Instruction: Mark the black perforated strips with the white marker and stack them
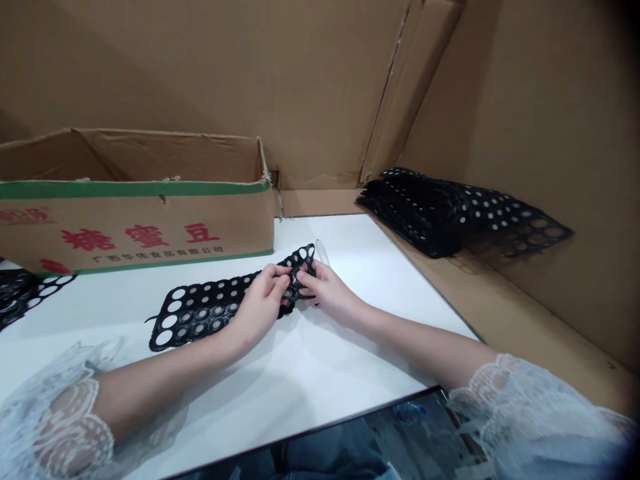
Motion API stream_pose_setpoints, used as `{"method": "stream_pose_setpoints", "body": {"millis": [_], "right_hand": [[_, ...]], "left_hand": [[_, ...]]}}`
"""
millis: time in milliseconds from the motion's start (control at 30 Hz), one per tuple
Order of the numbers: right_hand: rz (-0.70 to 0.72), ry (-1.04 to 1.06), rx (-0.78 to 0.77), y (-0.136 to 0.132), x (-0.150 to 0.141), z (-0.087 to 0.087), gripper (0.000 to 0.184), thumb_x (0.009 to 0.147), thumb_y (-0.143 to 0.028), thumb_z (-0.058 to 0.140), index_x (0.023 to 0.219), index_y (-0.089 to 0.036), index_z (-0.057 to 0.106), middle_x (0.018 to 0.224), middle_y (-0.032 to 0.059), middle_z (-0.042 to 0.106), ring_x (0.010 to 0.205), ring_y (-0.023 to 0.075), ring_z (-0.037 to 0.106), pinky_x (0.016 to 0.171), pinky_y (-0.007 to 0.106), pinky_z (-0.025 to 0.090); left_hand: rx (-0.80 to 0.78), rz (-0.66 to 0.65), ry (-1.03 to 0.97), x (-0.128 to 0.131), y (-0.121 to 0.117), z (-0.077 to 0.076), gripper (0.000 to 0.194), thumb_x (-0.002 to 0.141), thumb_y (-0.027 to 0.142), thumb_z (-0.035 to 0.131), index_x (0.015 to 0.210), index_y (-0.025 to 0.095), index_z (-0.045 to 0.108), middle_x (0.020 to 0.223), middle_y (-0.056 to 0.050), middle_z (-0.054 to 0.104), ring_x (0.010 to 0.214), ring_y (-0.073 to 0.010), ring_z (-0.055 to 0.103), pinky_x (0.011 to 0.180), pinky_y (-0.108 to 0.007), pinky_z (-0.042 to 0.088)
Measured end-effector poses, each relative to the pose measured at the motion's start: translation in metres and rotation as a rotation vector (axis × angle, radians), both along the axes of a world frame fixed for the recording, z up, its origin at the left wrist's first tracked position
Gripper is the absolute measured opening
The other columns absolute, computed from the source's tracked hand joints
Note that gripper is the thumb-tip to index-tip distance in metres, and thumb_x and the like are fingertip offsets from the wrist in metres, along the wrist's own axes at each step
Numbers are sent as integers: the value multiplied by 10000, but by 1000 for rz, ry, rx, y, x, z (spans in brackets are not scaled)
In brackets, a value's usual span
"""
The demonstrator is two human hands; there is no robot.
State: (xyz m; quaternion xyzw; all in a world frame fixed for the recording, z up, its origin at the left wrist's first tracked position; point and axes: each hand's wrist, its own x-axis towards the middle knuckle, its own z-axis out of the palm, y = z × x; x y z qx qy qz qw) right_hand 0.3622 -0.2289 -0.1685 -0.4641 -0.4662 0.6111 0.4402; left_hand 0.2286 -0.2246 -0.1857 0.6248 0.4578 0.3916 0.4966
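A black perforated rubber sheet (pixel 200 310) lies slantwise on the white table, with rows of round holes and larger rings at its left end. My left hand (pixel 265 290) is closed, thumb and fingers pinching the sheet near its right end. Close beside it, my right hand (pixel 325 287) also pinches that end with thumb and fingers. Whether a small part sits between the fingertips is hidden. Just behind my right hand, a white pen-like stick (pixel 321 252) rests on the table.
An open cardboard box (pixel 225 207) with red lettering stands at the back left. A pile of similar black sheets (pixel 435 207) lies at the back right against the cardboard wall (pixel 540 133). More black sheets (pixel 20 293) lie at the far left of the white table (pixel 350 393).
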Motion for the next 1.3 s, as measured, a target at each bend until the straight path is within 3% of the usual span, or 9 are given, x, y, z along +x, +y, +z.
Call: {"method": "stream_pose_setpoints", "body": {"millis": [300, 433, 600, 700, 800, 900, 1100, 1200, 1300], "right_hand": [[21, 12, 79, 9, 2, -6, 155, 681, -198, 460, 826, -214, 409, 569, -73, 279, 401, 26, 236, 337, 138, 163], [7, -55, 122, 10, 3, -8, 139, 676, -210, 441, 814, -214, 423, 567, -65, 293, 412, 35, 270, 333, 135, 185], [0, -133, 99, 10, 7, -7, 148, 649, -197, 420, 795, -196, 440, 550, -60, 332, 397, 40, 300, 328, 143, 208], [-35, -168, 92, 8, 7, -4, 114, 645, -201, 419, 758, -184, 429, 572, -53, 379, 382, 33, 318, 321, 143, 221], [-13, -155, 91, 6, 5, -1, 108, 646, -201, 431, 744, -190, 385, 565, -66, 352, 366, 24, 291, 310, 138, 206], [16, -147, 115, 3, 3, 0, 115, 670, -206, 449, 747, -192, 365, 574, -72, 355, 381, 19, 297, 329, 132, 241], [4, -133, 174, 5, 5, -6, 213, 755, -368, 495, 832, -175, 446, 601, -52, 419, 395, 24, 338, 345, 143, 273], [-9, -103, 126, 7, 4, -10, 187, 782, -361, 468, 808, -180, 423, 604, -49, 440, 384, 29, 338, 341, 154, 268], [-16, -87, 99, 8, 3, -11, 167, 798, -344, 435, 764, -189, 382, 584, -53, 425, 387, 38, 343, 350, 158, 265]], "left_hand": [[351, 21, 476, -14, 18, 21, 287, 857, 324, 314, 944, 171, 541, 870, -53, 629, 754, -177, 577, 664, -274, 416], [538, -91, 820, -14, 19, 32, 271, 859, 249, 280, 979, 199, 518, 830, -52, 645, 720, -206, 592, 620, -277, 393], [672, -256, 1044, -24, 30, 42, 259, 779, 129, 321, 920, 189, 530, 821, -66, 646, 720, -204, 596, 592, -258, 385], [724, -241, 1134, -33, 41, 43, 273, 753, 105, 310, 907, 182, 523, 827, -69, 636, 742, -215, 588, 603, -273, 385], [672, -113, 1067, -33, 39, 38, 265, 810, 154, 262, 951, 183, 484, 850, -68, 632, 724, -219, 587, 599, -287, 393], [564, -83, 904, -23, 25, 31, 258, 871, 263, 221, 960, 190, 453, 860, -67, 624, 727, -223, 589, 614, -301, 404], [358, -207, 530, -7, 4, 20, 253, 882, 328, 261, 1059, 183, 369, 866, -66, 579, 780, -193, 576, 668, -297, 429], [353, -281, 516, -7, 5, 14, 272, 875, 315, 274, 1091, 163, 339, 819, -62, 554, 742, -189, 566, 644, -295, 429], [409, -260, 581, -8, 5, 10, 192, 869, 282, 276, 970, 175, 398, 832, -67, 550, 741, -188, 548, 642, -294, 414]]}}
